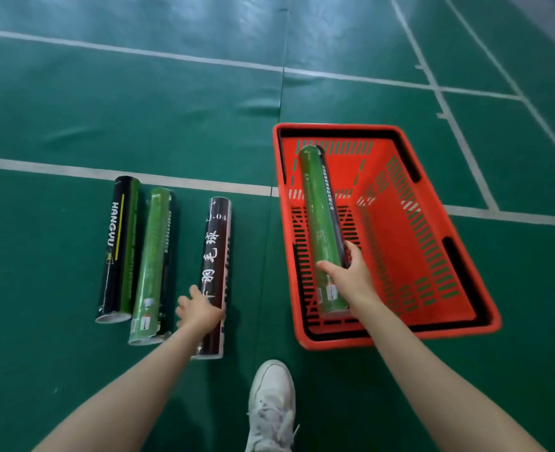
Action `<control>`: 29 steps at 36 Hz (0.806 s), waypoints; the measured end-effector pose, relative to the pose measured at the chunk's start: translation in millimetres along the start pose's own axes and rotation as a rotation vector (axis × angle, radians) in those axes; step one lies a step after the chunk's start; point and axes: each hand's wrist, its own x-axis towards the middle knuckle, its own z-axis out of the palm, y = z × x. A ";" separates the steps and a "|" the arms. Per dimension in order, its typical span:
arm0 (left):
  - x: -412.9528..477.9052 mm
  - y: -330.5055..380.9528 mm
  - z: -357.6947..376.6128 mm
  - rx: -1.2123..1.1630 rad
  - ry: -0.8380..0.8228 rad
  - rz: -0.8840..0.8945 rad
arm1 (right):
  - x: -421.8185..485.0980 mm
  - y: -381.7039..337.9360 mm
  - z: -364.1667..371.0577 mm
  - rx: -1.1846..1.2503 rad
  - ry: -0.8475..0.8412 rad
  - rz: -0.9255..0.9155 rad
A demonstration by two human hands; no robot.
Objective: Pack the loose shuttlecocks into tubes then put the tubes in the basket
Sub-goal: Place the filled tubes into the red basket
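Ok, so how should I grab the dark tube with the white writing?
Grip the dark tube round its middle, coming from above. It lies flat on the floor, round and slim, with a gap on each side for fingers and thumb.

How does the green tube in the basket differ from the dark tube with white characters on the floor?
The green tube is inside the basket; the dark tube lies on the floor left of it. The green tube has a glossy green wrap; the dark tube is near-black with white characters. The right hand grips the green tube; the left hand touches the dark tube, grip unclear. Both point roughly the same way.
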 end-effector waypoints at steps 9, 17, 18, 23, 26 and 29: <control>33.3 -47.7 38.6 -0.106 -0.077 -0.034 | 17.6 5.8 1.1 -0.040 -0.038 0.070; -0.7 -4.9 28.1 -0.464 -0.141 0.021 | 21.3 10.2 3.0 -0.027 -0.045 0.129; -4.4 0.4 23.4 -0.502 -0.147 0.045 | 20.8 11.0 4.8 -0.027 -0.042 0.141; -39.1 36.1 -15.7 -0.604 -0.212 0.162 | 10.4 8.9 18.3 -0.027 -0.072 0.128; -55.0 55.5 -43.0 -0.604 -0.257 0.227 | 6.9 0.5 32.0 -0.064 -0.069 0.101; -71.8 65.8 -69.2 -0.589 -0.295 0.253 | 4.3 -7.6 43.7 -0.011 -0.059 0.104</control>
